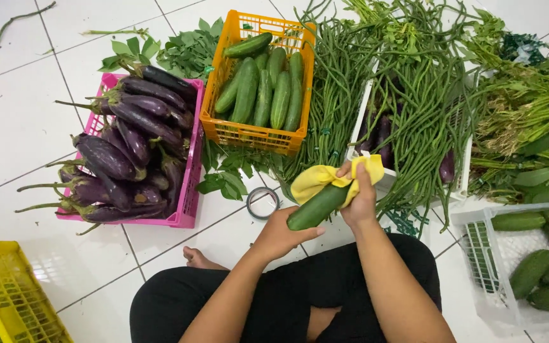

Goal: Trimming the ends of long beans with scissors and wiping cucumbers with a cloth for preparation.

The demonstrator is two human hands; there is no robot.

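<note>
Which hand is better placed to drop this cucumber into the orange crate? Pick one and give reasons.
Probably the left hand. It grips the cucumber by its lower end and sits on the orange crate's side. The right hand is wrapped in the yellow cloth around the cucumber's top.

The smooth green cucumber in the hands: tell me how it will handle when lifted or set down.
The smooth green cucumber looks stiff: it spans from the left hand to the yellow cloth under the right hand without sagging. Its round, glossy skin probably makes it slippery and apt to roll on the white tiled floor.
</note>
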